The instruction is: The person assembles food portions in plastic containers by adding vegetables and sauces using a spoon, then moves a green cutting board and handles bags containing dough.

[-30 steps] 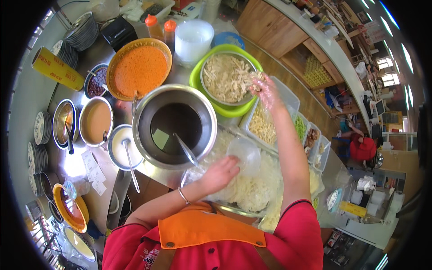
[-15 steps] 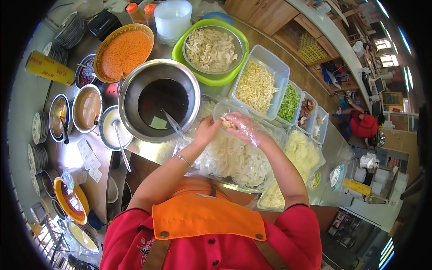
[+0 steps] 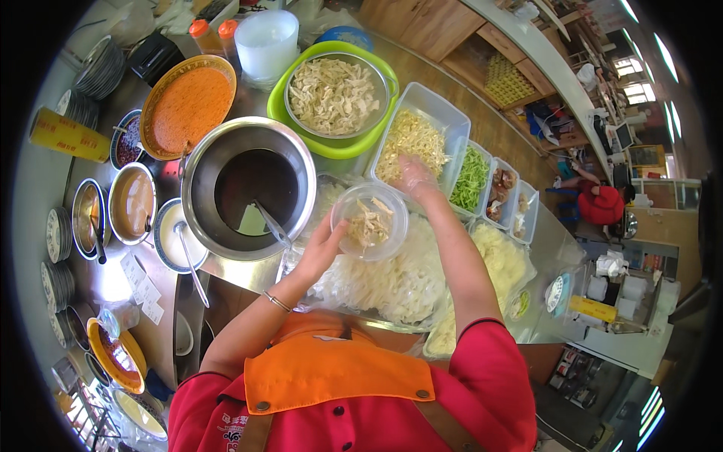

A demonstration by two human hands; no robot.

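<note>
My left hand (image 3: 324, 247) is closed on the rim of a clear round plastic tub (image 3: 397, 239). Some beige strips (image 3: 369, 224) lie in that tub. In a thin clear glove, my right hand (image 3: 414, 178) reaches into a rectangular clear bin (image 3: 456, 114) of bean sprouts (image 3: 410, 135). Its fingertips are blurred and partly hidden among the sprouts. Below the tub, wide white noodles (image 3: 384, 290) lie on plastic film, with yellowish noodles (image 3: 493, 260) to their right.
Beside the sprouts stand smaller bins of green shreds (image 3: 470, 178) and brown pieces (image 3: 500, 194). A steel pot of dark liquid (image 3: 252, 184) is on the left; a green basin (image 3: 279, 113) holds a bowl of beige strips. Orange sauce (image 3: 188, 105) fills a wide bowl. Far right, a person in red (image 3: 601, 205).
My right hand has left the tub and moved up and right into the bean sprouts. The tub, now with beige strips in it, has come down and left in my left hand.
</note>
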